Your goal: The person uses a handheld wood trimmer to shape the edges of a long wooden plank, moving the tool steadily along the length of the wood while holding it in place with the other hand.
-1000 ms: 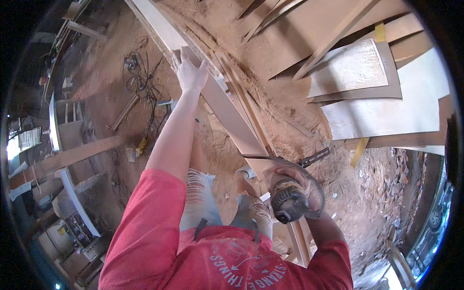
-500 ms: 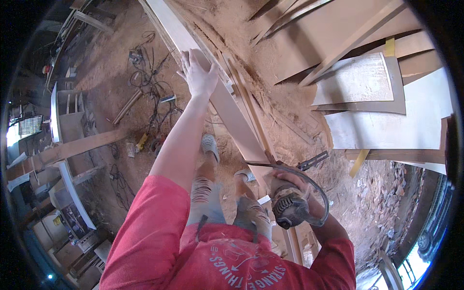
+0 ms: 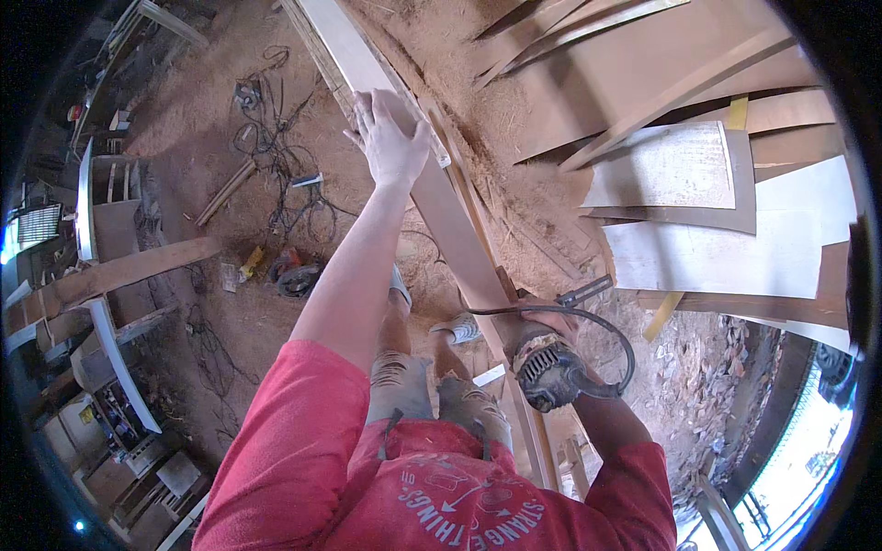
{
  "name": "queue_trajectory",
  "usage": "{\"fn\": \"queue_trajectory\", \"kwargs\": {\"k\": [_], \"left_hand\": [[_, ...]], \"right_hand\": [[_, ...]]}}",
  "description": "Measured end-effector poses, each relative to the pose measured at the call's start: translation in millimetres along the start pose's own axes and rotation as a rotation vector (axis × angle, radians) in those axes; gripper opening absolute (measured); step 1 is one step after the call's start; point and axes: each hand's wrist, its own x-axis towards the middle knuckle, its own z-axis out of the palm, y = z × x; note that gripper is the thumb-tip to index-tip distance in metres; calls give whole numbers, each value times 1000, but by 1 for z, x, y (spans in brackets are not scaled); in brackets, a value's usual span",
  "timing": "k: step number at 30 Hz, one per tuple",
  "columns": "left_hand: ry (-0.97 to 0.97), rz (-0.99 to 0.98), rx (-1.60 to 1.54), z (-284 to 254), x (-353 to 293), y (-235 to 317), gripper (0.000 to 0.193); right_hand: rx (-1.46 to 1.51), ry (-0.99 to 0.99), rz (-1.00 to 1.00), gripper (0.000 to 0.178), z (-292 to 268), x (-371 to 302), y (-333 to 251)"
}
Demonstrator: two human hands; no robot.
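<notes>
A long pale wooden board (image 3: 452,216) runs diagonally from the top of the view toward my right side. My left hand (image 3: 390,138) lies on its upper part, fingers stretched and a little apart. At the board's near end, my right hand (image 3: 551,317) grips a corded power tool (image 3: 544,372) with a dark, vented round motor housing. The tool rests against the board, and its cord loops out on the right. A dark metal arm (image 3: 585,292) sticks out beyond it. Most of my right fingers are hidden behind the tool, as is its working face.
Tangled black cables (image 3: 292,174) lie on the sawdust-covered floor (image 3: 358,46) at the left. A power tool with a disc-like part (image 3: 296,274) sits nearer. Stacked sheets (image 3: 707,253) and a leaning plank (image 3: 680,101) fill the right. A beam (image 3: 119,275) crosses at far left.
The view has shifted slightly, and my right foot has moved a little. My left hand stays flat on the board, and my right hand still holds the power tool near its near end.
</notes>
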Motion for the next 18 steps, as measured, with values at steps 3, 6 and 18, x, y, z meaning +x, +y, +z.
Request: {"fn": "queue_trajectory", "kwargs": {"k": [3,6,18], "left_hand": [[2,-6,10,-2,0,-1,102],[-9,-10,10,-1,-1,4,103],[-34,-4,47,-4,-1,3,107]], "right_hand": [[-5,17,6,63,6,7,2],[-17,23,6,57,9,16,3],[-28,78,-18,33,35,69,41]]}}
